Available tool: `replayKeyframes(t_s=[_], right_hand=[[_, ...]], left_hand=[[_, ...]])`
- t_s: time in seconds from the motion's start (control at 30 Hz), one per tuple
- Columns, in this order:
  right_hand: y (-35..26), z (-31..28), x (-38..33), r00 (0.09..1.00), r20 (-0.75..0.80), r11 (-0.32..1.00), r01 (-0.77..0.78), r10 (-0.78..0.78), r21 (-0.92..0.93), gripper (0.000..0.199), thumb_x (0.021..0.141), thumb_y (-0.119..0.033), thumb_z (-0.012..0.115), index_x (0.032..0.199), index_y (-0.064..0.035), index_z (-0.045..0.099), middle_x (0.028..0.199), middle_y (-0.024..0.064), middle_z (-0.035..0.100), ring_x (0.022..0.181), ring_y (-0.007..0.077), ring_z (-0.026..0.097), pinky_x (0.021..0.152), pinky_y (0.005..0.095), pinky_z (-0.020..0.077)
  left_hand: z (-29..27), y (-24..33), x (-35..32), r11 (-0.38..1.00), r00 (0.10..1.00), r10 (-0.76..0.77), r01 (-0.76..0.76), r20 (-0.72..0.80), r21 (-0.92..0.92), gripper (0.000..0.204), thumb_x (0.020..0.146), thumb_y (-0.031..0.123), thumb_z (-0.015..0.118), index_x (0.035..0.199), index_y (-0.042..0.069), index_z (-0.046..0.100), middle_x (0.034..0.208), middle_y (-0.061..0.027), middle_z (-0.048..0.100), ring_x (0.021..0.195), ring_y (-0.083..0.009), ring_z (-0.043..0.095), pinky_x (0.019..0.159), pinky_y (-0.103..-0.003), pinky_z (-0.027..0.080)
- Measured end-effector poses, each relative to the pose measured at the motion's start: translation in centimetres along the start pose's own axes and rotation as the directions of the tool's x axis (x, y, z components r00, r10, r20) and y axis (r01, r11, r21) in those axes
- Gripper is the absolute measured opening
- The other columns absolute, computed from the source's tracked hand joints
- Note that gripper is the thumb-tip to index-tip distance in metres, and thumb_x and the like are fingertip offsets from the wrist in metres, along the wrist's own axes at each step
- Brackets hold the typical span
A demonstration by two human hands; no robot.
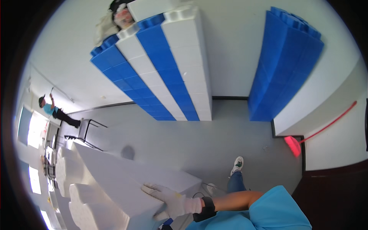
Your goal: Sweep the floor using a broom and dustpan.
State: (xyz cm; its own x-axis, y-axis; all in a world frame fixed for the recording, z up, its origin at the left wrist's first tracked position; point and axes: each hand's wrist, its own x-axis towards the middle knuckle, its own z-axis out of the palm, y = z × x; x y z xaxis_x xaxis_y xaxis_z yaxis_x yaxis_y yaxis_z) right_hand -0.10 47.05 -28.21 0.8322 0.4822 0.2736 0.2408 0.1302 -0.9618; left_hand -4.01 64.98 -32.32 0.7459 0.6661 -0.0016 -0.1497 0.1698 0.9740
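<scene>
A: What is the right hand doing?

B: The gloved right hand (171, 199) lies flat on the big white block (122, 166), fingers straight and spread, curled around nothing. The block fills the lower left, rounded studs facing left. The left hand is out of view, so I cannot tell how its fingers are.

A: What could go wrong?

B: The block could slide or tip, I'd judge, because 1 flat palm steadies without gripping (I can't see what bears the weight).

A: And the feet?

B: 1 white shoe (238, 164) is plain on the grey floor (168, 142); the other shoe (210, 188) is just beside the block's end. Toes might get bumped if that end drops.

A: Anything nearby?

B: A chair (83, 129), beyond the studded end; a careless swing could clip it.
</scene>
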Motion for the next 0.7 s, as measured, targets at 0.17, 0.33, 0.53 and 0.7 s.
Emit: replayKeyframes(t_s=[0.17,0.33,0.53,0.7], right_hand=[[-3.0,-6.4,-3.9,0.949,-0.307,0.992,0.041,-0.076,-0.117,0.094,0.064,-0.037,0.072,0.142,-0.0071,0.029,0.142,0.0224,0.03,0.128,0.0404,0.031,0.106,0.0441,0.0273],[-5.2,-15.3,-6.9,0.855,-0.507,0.978,0.004,-0.112,-0.209,0.095,0.061,-0.038,0.073,0.141,-0.0061,0.031,0.141,0.0238,0.031,0.127,0.0435,0.032,0.106,0.0463,0.0279],[-6.2,-26.9,-11.1,0.711,-0.664,0.937,-0.019,-0.233,-0.349,0.09,0.058,-0.035,0.074,0.135,-0.0032,0.04,0.136,0.0254,0.037,0.122,0.0446,0.038,0.102,0.0465,0.0327],[-5.7,-35.3,-13.1,0.639,-0.686,0.878,-0.037,-0.347,-0.478,0.091,0.054,-0.034,0.076,0.132,-0.002,0.043,0.134,0.0266,0.039,0.12,0.0449,0.041,0.101,0.0466,0.0354]], left_hand=[[7.1,-2.5,-0.6,0.997,0.985,-0.066,0.061,0.161,0.038,0.043,0.091,0.036,0.05,0.117,0.002,0.054,0.111,-0.0108,0.059,0.103,-0.0255,0.055,0.087,-0.036,0.046],[16.9,-5.2,-1.9,0.991,0.928,-0.127,0.105,0.351,0.083,0.043,0.091,0.036,0.05,0.118,0.003,0.054,0.111,-0.0114,0.058,0.104,-0.0255,0.055,0.088,-0.036,0.045],[28.2,-8.6,-5.5,0.983,0.837,-0.182,0.139,0.515,0.121,0.042,0.091,0.035,0.05,0.118,0.003,0.054,0.112,-0.0122,0.058,0.105,-0.0255,0.054,0.089,-0.036,0.045],[36.4,-11.4,-7.7,0.977,0.746,-0.214,0.158,0.631,0.145,0.042,0.091,0.035,0.05,0.119,0.003,0.053,0.113,-0.0129,0.058,0.106,-0.0255,0.054,0.089,-0.036,0.045]])
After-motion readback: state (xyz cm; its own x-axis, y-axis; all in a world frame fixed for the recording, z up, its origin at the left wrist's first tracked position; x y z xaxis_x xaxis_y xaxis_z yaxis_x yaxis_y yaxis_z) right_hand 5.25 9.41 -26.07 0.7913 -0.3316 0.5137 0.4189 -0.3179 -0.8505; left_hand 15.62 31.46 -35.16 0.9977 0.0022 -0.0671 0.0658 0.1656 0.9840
